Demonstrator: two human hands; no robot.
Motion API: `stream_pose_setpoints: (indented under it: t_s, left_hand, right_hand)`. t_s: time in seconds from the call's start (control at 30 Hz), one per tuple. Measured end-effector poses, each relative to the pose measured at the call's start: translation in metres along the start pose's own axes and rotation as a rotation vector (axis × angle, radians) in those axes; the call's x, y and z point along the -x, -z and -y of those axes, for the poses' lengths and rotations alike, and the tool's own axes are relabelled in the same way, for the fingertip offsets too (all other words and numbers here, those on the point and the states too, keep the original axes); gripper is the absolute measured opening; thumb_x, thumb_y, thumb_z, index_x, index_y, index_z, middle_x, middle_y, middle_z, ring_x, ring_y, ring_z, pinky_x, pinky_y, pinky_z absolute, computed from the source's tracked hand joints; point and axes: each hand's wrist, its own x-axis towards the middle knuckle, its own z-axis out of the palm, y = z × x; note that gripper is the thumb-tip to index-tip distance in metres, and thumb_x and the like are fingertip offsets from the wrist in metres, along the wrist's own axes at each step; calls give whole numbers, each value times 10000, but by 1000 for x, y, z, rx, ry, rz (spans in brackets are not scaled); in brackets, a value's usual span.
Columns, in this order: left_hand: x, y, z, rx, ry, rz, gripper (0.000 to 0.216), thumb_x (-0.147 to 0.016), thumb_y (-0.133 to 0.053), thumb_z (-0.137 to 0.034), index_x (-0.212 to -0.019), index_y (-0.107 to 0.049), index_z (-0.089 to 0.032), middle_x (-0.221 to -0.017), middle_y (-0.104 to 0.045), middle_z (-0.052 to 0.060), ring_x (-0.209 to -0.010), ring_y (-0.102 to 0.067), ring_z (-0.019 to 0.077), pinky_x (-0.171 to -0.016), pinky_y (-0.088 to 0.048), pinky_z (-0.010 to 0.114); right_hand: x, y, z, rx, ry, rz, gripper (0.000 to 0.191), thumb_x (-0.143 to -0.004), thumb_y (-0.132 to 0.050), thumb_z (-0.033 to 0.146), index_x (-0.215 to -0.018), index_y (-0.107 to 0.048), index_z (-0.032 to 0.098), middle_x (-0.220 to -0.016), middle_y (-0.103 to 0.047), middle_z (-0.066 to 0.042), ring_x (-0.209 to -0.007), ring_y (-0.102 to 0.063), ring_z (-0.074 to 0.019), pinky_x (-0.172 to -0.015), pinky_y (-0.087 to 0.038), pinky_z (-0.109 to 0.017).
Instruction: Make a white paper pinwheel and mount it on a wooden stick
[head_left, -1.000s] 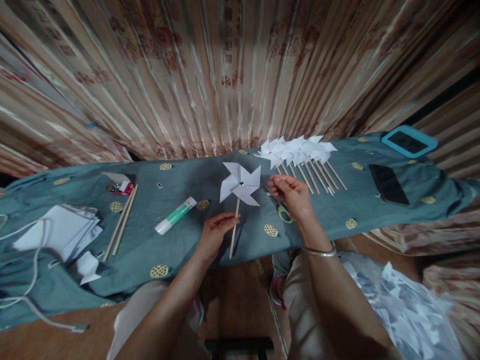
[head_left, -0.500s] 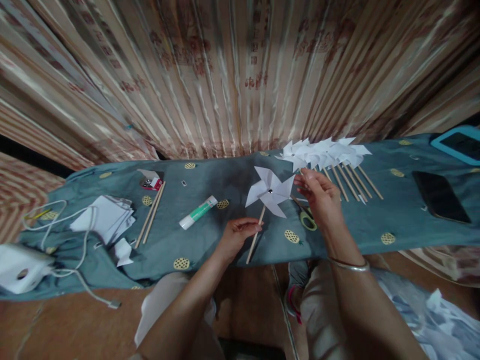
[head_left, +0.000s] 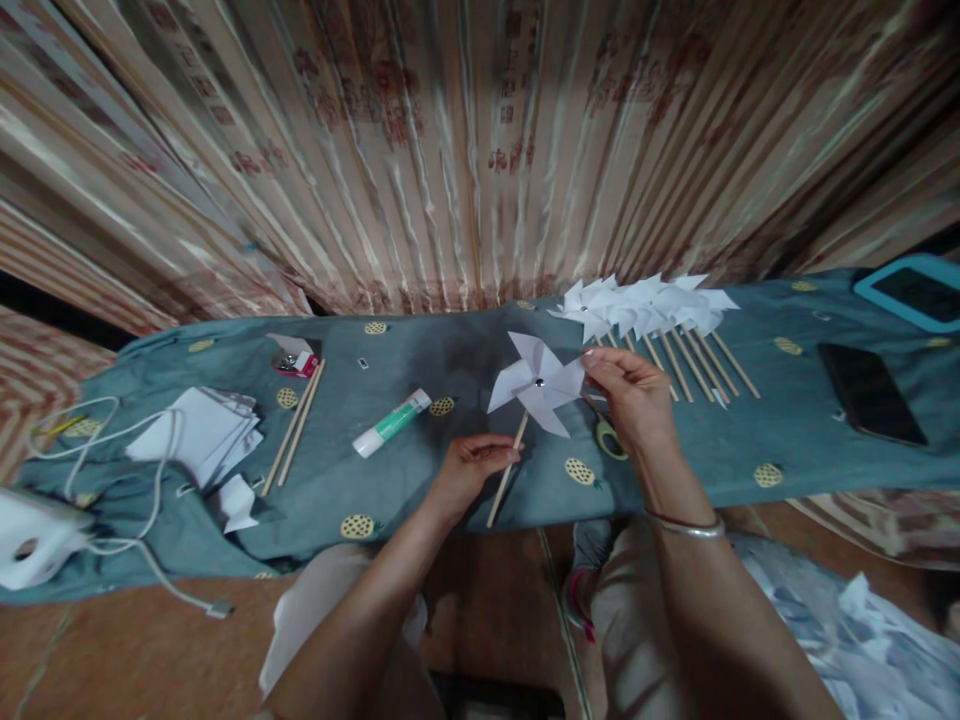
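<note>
My left hand (head_left: 471,463) pinches the wooden stick of a white paper pinwheel (head_left: 536,382), holding it upright above the blue-grey cloth (head_left: 450,470). My right hand (head_left: 628,396) has its fingertips closed on the pinwheel's right blade tip. Behind my right hand lies a row of several finished white pinwheels on sticks (head_left: 649,305). Scissors with yellow-green handles (head_left: 606,436) lie partly hidden under my right hand.
A green-and-white glue stick (head_left: 392,423) lies left of the pinwheel. Two bare sticks (head_left: 294,428), a paper stack (head_left: 201,432), a small red-and-white box (head_left: 295,360) and white cables (head_left: 97,470) are at the left. A black phone (head_left: 870,393) and a blue-framed tablet (head_left: 911,291) lie at the right.
The view swung to the left, then held nearly still. My right hand's fingers moved onto the pinwheel's right blade tip. My left hand kept hold of the stick.
</note>
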Motion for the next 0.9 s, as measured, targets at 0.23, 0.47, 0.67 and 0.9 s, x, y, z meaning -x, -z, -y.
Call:
stream_pose_setpoints:
  t_s: [0.23, 0.47, 0.67, 0.9]
  left_hand:
    - [0, -1, -1, 5, -13, -22, 257, -512, -848, -358, -690, -783, -185, -667, -722, 34, -600, -554, 130, -633, -417, 257]
    - [0, -1, 0, 9, -20, -26, 262, -527, -850, -356, -707, -783, -178, -660, -712, 22, -600, -539, 117, -640, -405, 246]
    - [0, 0, 2, 33, -24, -63, 297, -513, -863, -363, -733, -785, -179, -726, -737, 38, -658, -589, 144, -673, -435, 260]
    - [-1, 0, 5, 52, -45, -76, 278, -534, -857, -348, -748, -787, -185, -779, -754, 44, -724, -629, 164, -749, -471, 281]
  right_hand:
    - [1, 2, 1, 27, -29, 23, 256, -550, -830, 366, -721, -711, 218, -609, -678, 13, -508, -579, -116, -508, -475, -265]
    - [4, 7, 0, 31, -50, 23, 256, -540, -830, 325, -745, -728, 210, -602, -672, 27, -506, -570, -100, -525, -470, -252]
    - [5, 11, -7, 57, -56, 29, 268, -535, -832, 327, -754, -733, 208, -588, -668, 28, -521, -574, -109, -575, -502, -277]
    - [11, 12, -8, 100, -68, 70, 302, -531, -835, 377, -760, -728, 212, -641, -706, 0, -544, -587, -125, -569, -498, -285]
